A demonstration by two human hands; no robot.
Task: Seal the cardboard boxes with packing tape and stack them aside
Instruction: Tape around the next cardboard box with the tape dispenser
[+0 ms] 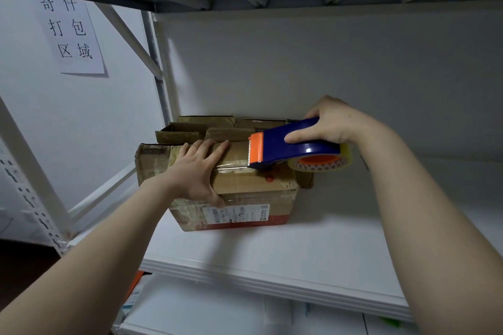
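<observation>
Cardboard box (239, 193) on shelf (313, 247), centre-left; left hand (194, 171) flat on lid, fingers straight; right hand (330, 124) grips tape dispenser (288, 147) at lid's right end; risk: strip wrinkles or skews if box slides under pull.
</observation>
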